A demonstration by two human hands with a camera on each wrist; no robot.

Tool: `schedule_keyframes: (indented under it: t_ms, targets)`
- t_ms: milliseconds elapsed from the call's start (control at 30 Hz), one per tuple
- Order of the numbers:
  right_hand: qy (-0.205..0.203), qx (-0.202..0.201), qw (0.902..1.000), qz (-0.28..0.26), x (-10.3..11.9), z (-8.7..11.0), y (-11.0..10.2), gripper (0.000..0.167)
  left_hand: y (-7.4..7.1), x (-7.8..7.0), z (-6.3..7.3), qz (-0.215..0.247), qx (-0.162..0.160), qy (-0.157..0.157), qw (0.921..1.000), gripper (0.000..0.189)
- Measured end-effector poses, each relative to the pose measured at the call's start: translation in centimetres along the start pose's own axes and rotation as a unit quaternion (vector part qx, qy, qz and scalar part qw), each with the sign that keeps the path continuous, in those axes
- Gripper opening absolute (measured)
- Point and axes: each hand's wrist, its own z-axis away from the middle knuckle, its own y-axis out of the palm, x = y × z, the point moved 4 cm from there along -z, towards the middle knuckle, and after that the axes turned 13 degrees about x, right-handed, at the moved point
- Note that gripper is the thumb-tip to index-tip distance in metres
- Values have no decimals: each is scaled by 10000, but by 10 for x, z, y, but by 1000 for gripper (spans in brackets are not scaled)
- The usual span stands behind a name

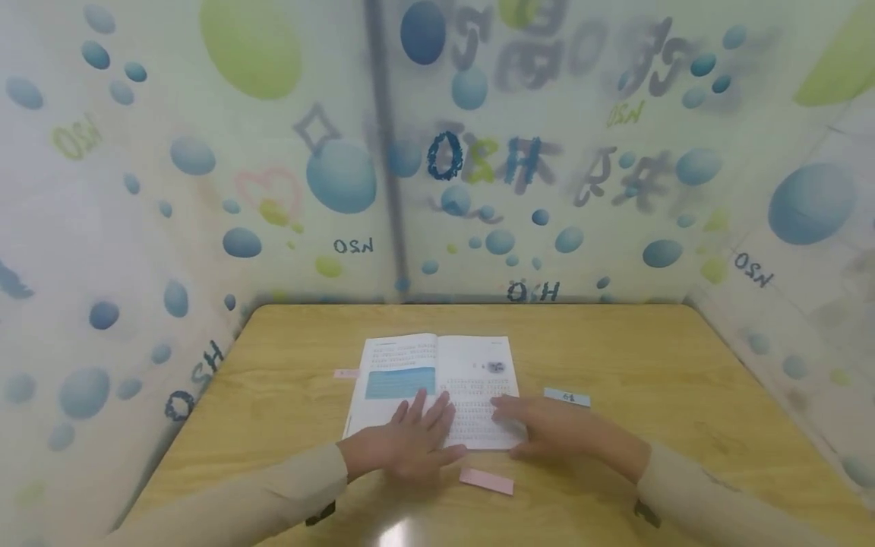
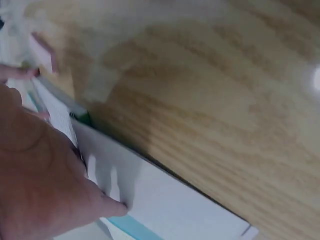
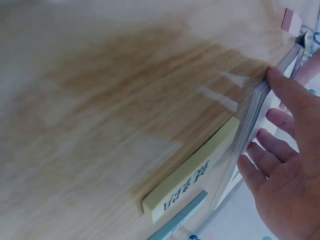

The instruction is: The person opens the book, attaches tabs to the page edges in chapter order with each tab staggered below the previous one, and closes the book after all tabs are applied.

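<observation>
Left grip [image 1: 410, 441] lies spread over the lower middle of an open book [image 1: 478, 357], at its 6 to 7 o'clock, fingers extended and gripping nothing; the left wrist view shows a fingertip on the page beside a blue printed panel [image 1: 401, 384]. Right grip [image 1: 570, 431] is at the book's 4 o'clock, relaxed rather than clenched, its fingers over the right page and its thumb by the near edge.

The book lies on the wooden counter [image 1: 273, 395], 2 pages showing. Just off it at 3 o'clock is a blue block [image 1: 567, 396] with dark writing; at 5 o'clock, a pink block [image 1: 486, 482]; between 9 and 10 o'clock, a 2nd pink block [image 1: 346, 373]. A yellow block [image 3: 190, 172] with dark characters shows in the right wrist view.

At 12 o'clock, behind the counter, stands a pale wall [image 1: 588, 281] with bubbles and mirrored "H2O" lettering.
</observation>
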Motion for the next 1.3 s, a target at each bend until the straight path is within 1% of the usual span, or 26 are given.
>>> schedule_keyframes:
  t_ms: [67, 167, 267, 333, 400, 500, 533, 600, 700, 800, 1000, 1100, 1300]
  targets:
    - [-112, -62, 9998, 163, 4, 3, 0, 52, -6, 7, -5, 97, -129, 40, 9999, 85]
    - [-260, -167, 9990, 323, 7, 8, -1, 47, -11, 16, -17, -64, -416, 68, 9991, 81]
    - [-171, -263, 9995, 79, 1, 15, -5, 42, -13, 22, -30, -229, -534, -35, 9983, 79]
    - [-13, -439, 9988, -209, -10, 22, -10, 38, -16, 25, -37, -181, -533, -116, 9983, 79]
    - [224, -701, 9963, -444, -26, 31, -17, 36, -20, 25, -38, -47, -462, -205, 9987, 80]
    - [550, -1050, 9913, -573, -53, 43, -25, 35, -25, 24, -36, 129, -376, -281, 9988, 81]
    - [637, -1109, 9898, -628, -61, 47, -27, 36, -26, 24, -35, 129, -337, -298, 9989, 81]
    - [811, -1108, 9883, -669, -77, 53, -29, 38, -26, 24, -35, 112, -266, -309, 9991, 81]
    - [844, -1015, 9883, -763, -92, 57, -30, 42, -27, 25, -33, 101, -306, -279, 9991, 82]
    - [776, -894, 9899, -778, -97, 58, -28, 41, -27, 24, -30, 127, -323, -257, 9991, 81]
    - [895, -790, 9903, -706, -94, 55, -26, 25, -28, 23, -28, 65, -309, -276, 9991, 81]
    - [943, -840, 9895, -704, -92, 53, -25, 23, -29, 23, -27, 98, -392, -248, 9989, 80]
    - [971, -868, 9885, -767, -92, 50, -23, 22, -28, 22, -25, 117, -430, -189, 9988, 80]
